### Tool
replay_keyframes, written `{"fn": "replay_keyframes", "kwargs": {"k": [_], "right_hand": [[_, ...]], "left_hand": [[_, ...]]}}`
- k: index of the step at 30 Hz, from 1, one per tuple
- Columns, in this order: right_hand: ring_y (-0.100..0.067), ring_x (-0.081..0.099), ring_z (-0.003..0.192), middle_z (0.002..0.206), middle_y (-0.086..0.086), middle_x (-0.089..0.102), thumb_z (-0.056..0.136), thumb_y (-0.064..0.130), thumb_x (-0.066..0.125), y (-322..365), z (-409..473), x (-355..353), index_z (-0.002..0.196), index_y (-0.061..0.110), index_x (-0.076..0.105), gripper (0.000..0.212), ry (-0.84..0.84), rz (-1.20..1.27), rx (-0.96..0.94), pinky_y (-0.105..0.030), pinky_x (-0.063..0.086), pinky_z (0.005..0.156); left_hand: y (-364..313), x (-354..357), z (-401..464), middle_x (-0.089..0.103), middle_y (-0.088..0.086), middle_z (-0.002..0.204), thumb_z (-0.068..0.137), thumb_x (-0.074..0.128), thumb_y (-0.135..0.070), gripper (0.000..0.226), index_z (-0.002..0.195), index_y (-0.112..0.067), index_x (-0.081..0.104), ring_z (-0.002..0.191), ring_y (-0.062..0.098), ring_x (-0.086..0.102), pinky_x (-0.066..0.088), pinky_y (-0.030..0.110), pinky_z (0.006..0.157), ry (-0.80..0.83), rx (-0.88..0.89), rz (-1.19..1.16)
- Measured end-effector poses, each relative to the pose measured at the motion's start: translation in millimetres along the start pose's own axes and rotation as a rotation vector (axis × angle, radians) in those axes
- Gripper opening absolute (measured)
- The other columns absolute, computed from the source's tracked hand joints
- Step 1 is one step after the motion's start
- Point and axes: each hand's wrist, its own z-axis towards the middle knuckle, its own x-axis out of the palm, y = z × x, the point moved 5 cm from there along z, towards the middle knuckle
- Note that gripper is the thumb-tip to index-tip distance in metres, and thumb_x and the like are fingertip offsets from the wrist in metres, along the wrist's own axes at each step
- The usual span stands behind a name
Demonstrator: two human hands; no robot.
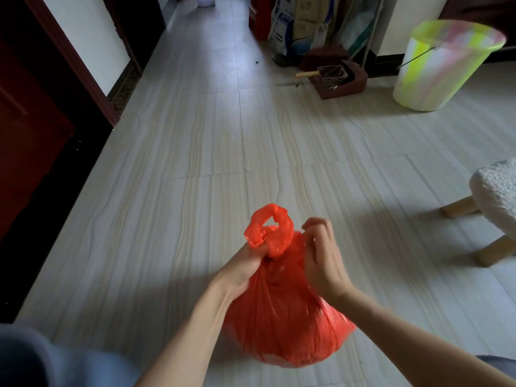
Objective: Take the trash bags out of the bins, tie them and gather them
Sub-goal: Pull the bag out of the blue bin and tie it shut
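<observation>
1 red trash bag (282, 325) on floor (173, 169) & 1 pale bin (435, 74) are seen; bag's neck is gripped by left hand (245, 269), top plastic pinched by right hand (321, 261).

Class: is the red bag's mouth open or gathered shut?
Gathered shut: the left hand grips the red bag at its bunched neck.

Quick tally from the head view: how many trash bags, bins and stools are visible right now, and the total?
Red trash bag: 1, on the floor, neck gripped by the left hand, right hand at its top.
Bins: 2, a yellow-green bin at right and a pale bin far down the hallway, partly cut off.
White stool: 1.
Total: 4.
</observation>
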Motion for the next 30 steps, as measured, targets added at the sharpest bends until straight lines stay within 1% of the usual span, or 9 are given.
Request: {"fn": "replay_keyframes", "kwargs": {"k": [2,4,6,9,13,21,25,28,30], "right_hand": [[-0.011,0.056,0.08,0.108,-0.002,0.047,0.085,-0.007,0.031,-13,16,-4,0.087,0.024,0.04,0.033,-0.069,0.238,0.297,-0.017,0.044,0.068],[-0.008,0.058,0.071,0.097,-0.005,0.057,0.09,-0.009,0.036,-22,19,8,0.1,0.012,0.049,0.026,0.145,0.426,0.53,-0.016,0.044,0.061],[-0.013,0.055,0.068,0.085,-0.009,0.06,0.092,-0.002,0.04,-27,13,17,0.104,0.006,0.055,0.021,0.357,0.337,0.589,-0.02,0.042,0.062],[-0.005,0.053,0.069,0.076,0.005,0.059,0.094,0.003,0.039,-29,11,16,0.095,0.008,0.062,0.024,0.356,0.261,0.585,-0.016,0.042,0.065],[-0.011,0.055,0.071,0.074,0.002,0.061,0.094,0.01,0.041,-30,11,10,0.081,0.02,0.066,0.03,0.429,0.349,0.655,-0.018,0.042,0.065],[-0.013,0.06,0.079,0.086,-0.003,0.064,0.092,0.019,0.05,-20,8,13,0.093,0.015,0.063,0.014,0.692,0.642,0.675,-0.024,0.046,0.072],[-0.01,0.059,0.066,0.079,-0.004,0.063,0.091,0.012,0.05,-26,14,11,0.078,0.012,0.055,0.014,0.472,0.731,0.732,-0.018,0.045,0.056],[-0.009,0.061,0.06,0.075,-0.006,0.066,0.093,0.01,0.044,-32,13,7,0.076,0.009,0.056,0.02,0.356,0.811,0.814,-0.018,0.045,0.05],[-0.01,0.06,0.06,0.074,-0.006,0.063,0.093,0.01,0.043,-33,12,7,0.076,0.007,0.056,0.022,0.339,0.809,0.836,-0.018,0.044,0.051]], "left_hand": [[-6,-2,-4,0.069,-0.007,0.086,0.092,0.05,-0.01,0.016,0.099,-0.018,0.062,0.078,0.0,0.065,0.053,0.015,0.075,0.004,0.033,0.075],[-16,0,-11,0.068,-0.01,0.088,0.095,0.045,-0.008,0.019,0.102,-0.016,0.061,0.08,-0.006,0.063,0.049,0.009,0.076,0.049,0.095,0.239],[-25,0,-10,0.067,-0.002,0.095,0.093,0.048,-0.01,0.018,0.104,-0.013,0.063,0.087,-0.001,0.061,0.047,0.012,0.08,0.034,0.208,0.576],[-28,-4,-11,0.064,0.001,0.107,0.085,0.053,-0.005,0.026,0.107,-0.015,0.064,0.1,0.013,0.061,0.047,0.024,0.087,-0.104,0.427,1.042],[-24,5,-24,0.062,0.005,0.111,0.077,0.062,0.003,0.034,0.11,-0.006,0.062,0.105,0.017,0.061,0.047,0.023,0.092,-0.117,0.711,1.331],[-27,16,-37,0.065,0.008,0.117,0.083,0.047,-0.009,0.034,0.111,0.001,0.062,0.11,0.013,0.058,0.041,0.019,0.1,-0.177,0.873,1.339],[-20,-2,-29,0.053,-0.013,0.118,0.085,0.058,-0.018,0.029,0.113,-0.013,0.06,0.107,0.003,0.056,0.042,0.008,0.092,-0.248,0.683,1.063],[-17,-1,-33,0.047,-0.016,0.111,0.085,0.056,-0.027,0.015,0.095,-0.018,0.063,0.096,0.001,0.057,0.044,0.012,0.082,-0.252,0.721,1.15],[-19,2,-35,0.049,-0.019,0.103,0.087,0.05,-0.038,0.013,0.087,-0.032,0.061,0.091,-0.001,0.058,0.044,0.015,0.08,-0.253,0.655,0.949]]}}
